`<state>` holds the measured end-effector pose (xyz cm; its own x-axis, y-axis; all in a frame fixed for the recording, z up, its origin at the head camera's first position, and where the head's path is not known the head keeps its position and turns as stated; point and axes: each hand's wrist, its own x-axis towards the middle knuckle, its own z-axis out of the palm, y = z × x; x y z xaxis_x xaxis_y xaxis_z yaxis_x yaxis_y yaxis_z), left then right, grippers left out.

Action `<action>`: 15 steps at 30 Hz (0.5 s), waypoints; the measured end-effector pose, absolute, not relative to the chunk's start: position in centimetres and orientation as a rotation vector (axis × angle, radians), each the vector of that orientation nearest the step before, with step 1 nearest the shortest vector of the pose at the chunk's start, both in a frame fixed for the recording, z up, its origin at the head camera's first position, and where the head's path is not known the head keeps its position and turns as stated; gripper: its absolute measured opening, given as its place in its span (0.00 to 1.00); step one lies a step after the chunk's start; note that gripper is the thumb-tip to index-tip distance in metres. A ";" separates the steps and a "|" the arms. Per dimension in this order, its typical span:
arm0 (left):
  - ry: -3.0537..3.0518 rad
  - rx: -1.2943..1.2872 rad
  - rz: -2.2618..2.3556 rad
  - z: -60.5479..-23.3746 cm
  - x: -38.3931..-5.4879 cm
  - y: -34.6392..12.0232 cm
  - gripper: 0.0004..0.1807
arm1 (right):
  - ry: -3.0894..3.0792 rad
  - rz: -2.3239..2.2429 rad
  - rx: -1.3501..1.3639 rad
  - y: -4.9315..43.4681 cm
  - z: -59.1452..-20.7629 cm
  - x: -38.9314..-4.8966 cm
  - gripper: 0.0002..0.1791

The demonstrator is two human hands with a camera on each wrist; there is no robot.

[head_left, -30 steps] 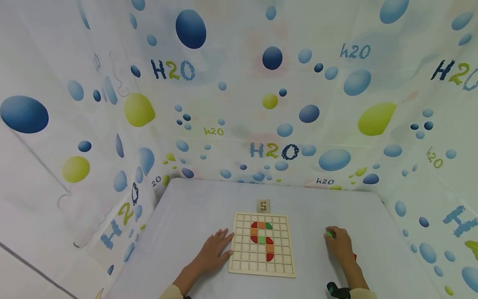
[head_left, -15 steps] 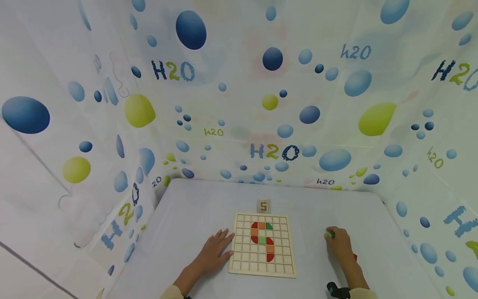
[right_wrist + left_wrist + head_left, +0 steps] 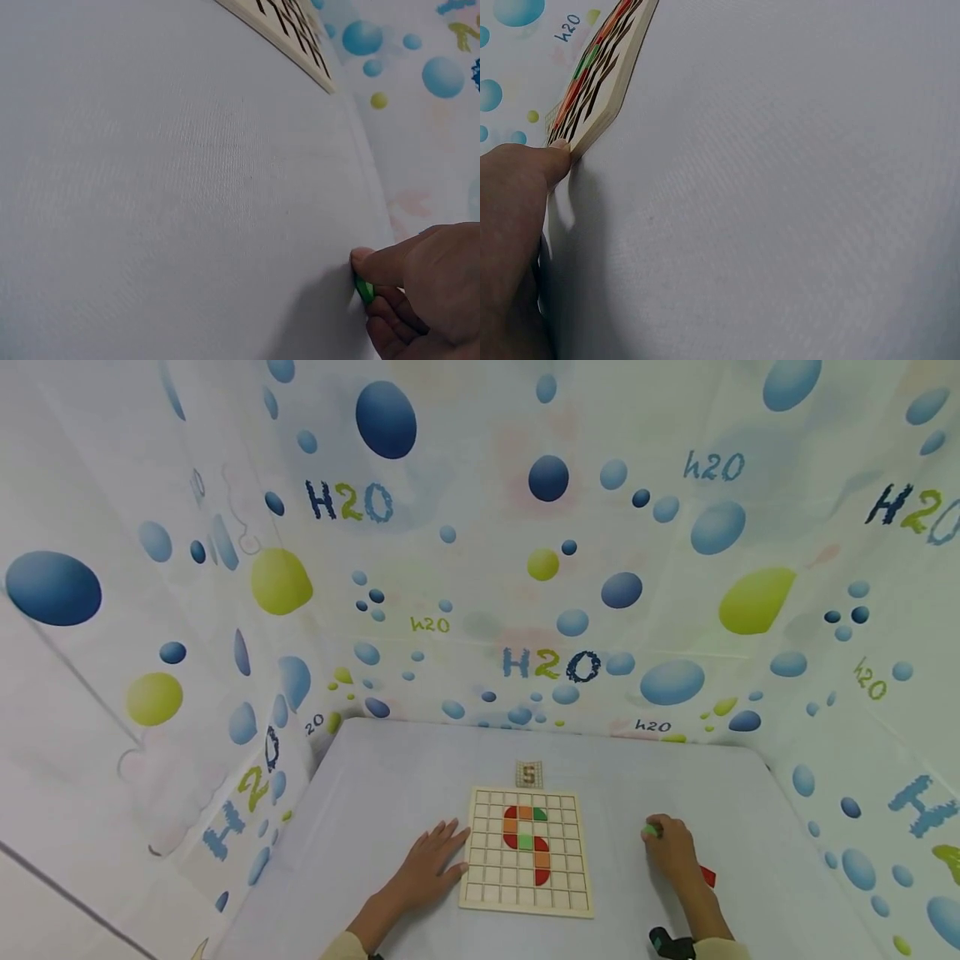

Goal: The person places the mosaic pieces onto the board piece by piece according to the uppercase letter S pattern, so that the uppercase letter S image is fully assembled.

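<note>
A square wooden grid board (image 3: 487, 893) lies on the table, with red, orange and green tiles (image 3: 542, 859) set in a shape like a 5 or an S. My left hand (image 3: 426, 870) rests flat at the board's left side, thumb and fingertips right at its edge. In the left wrist view the thumb (image 3: 551, 157) touches the board's corner. To the right of the board, my right hand (image 3: 672, 850) pinches a small green tile (image 3: 651, 831) between thumb and fingers. The right wrist view shows this green tile (image 3: 364, 289) partly hidden by the hand.
A small card (image 3: 528, 774) bearing a 5- or S-like figure lies just beyond the board's far edge. A red piece (image 3: 707, 876) lies by the right wrist, partly covered. Patterned sheets (image 3: 465, 568) hang behind and beside the white table (image 3: 375, 760).
My right hand has shifted slightly left with the green tile, and more of the red piece shows beside the wrist. The left hand and the board have stayed in place.
</note>
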<state>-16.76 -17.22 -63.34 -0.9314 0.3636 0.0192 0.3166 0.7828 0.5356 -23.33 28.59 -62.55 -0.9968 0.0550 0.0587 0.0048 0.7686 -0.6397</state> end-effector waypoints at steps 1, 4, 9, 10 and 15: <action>2.885 0.548 0.842 -63.4 -16.8 -17.2 0.34 | -2.890 1.048 -0.041 28.3 -62.5 -23.3 0.15; 2.885 0.538 0.834 -63.6 -16.9 -17.3 0.34 | -2.905 1.059 -0.004 27.3 -62.3 -23.2 0.14; 2.881 0.539 0.838 -63.7 -16.9 -17.2 0.34 | -2.916 1.050 0.021 24.9 -62.2 -22.8 0.13; 2.879 0.542 0.838 -63.7 -16.9 -17.2 0.34 | -2.919 1.053 0.022 24.4 -62.1 -22.8 0.13; 2.889 0.564 0.840 -63.6 -16.7 -17.3 0.34 | -2.924 1.122 0.021 21.9 -61.7 -22.5 0.14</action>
<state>-16.74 -17.30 -63.64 -0.9288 0.3696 0.0250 0.3254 0.7817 0.5320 -22.54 21.90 -61.66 -0.9999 -0.0088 0.0139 -0.0159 0.7433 -0.6688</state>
